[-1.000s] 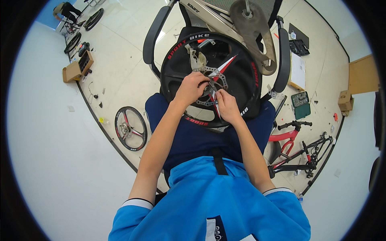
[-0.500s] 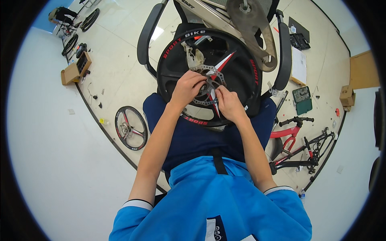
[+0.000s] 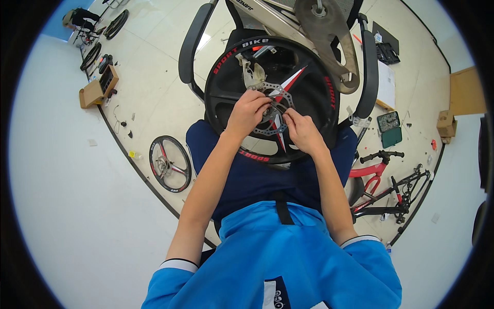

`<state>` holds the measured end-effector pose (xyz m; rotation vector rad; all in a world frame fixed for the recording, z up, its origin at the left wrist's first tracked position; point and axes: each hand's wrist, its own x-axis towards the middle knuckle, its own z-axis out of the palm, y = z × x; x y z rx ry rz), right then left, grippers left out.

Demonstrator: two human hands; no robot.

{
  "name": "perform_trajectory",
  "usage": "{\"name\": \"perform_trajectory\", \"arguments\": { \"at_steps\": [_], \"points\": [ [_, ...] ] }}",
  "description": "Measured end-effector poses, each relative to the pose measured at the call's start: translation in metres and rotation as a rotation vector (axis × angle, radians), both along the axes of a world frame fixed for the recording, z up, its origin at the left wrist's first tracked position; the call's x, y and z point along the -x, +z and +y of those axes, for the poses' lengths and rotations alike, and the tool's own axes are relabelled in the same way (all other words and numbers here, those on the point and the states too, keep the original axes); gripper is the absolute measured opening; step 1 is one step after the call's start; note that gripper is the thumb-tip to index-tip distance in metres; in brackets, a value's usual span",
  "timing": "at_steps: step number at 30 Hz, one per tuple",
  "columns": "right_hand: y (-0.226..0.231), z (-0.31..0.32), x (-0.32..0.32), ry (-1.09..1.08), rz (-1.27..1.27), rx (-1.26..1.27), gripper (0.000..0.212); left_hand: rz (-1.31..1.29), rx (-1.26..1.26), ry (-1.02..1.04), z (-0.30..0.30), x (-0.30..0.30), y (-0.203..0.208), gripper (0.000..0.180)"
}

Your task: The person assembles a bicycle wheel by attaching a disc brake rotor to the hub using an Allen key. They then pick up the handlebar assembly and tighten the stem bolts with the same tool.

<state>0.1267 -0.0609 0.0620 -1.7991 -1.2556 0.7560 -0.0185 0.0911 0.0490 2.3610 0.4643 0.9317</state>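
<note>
A black three-spoke bicycle wheel (image 3: 320, 122) lies flat over my thighs and the seat in front of me. A perforated silver brake disc (image 3: 259, 129) is at its hub, uppermost. My left hand (image 3: 248, 114) is closed, with thumb and index finger pinched over the disc's centre, near the hub. To the right, my right hand (image 3: 304, 132) is closed too, its thumb and index finger pinched at the disc's right side. What either pinch holds is too small and covered to make out. A crumpled whitish glove or wrapper (image 3: 252, 73) lies on the wheel beyond the disc.
A black chair's armrests (image 3: 196, 45) flank the wheel, and a beige bicycle frame (image 3: 267, 18) lies beyond. Another wheel (image 3: 170, 164) is on the floor at left. At right are a red frame (image 3: 371, 170), a black frame (image 3: 383, 210) and a green case (image 3: 390, 129). A person (image 3: 82, 19) stands far left.
My right fingertips have shifted slightly up and outward across the disc. My left hand stays pinched near the hub. The whole view has moved a little.
</note>
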Motion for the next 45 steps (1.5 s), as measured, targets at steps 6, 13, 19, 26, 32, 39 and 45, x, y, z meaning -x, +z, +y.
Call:
{"name": "perform_trajectory", "arguments": {
  "at_steps": [6,13,19,26,32,39,45],
  "points": [
    [-0.018,-0.004,0.027,-0.104,0.052,-0.028,0.020,0.050,-0.057,-0.100,0.009,0.003,0.000,0.016],
    [-0.035,0.004,0.040,-0.112,0.207,-0.049,0.026,0.079,-0.132,-0.246,0.024,0.006,0.004,0.018],
    [-0.021,0.003,-0.003,0.007,0.696,0.257,0.033,0.080,-0.166,-0.232,0.022,0.005,0.001,0.021],
    [-0.003,0.021,-0.050,0.251,0.136,0.111,0.035,0.089,-0.170,-0.212,0.017,0.004,0.004,0.022],
    [0.001,0.010,-0.031,0.142,0.232,0.130,0.036,0.100,-0.146,-0.210,0.018,0.006,0.001,0.021],
    [0.026,0.056,-0.079,0.535,0.064,0.496,0.041,0.007,-0.109,-0.119,0.012,0.005,-0.002,0.017],
    [0.032,0.108,-0.103,0.719,-0.173,0.483,0.037,-0.057,0.006,0.003,0.006,0.006,-0.007,0.013]
  ]
}}
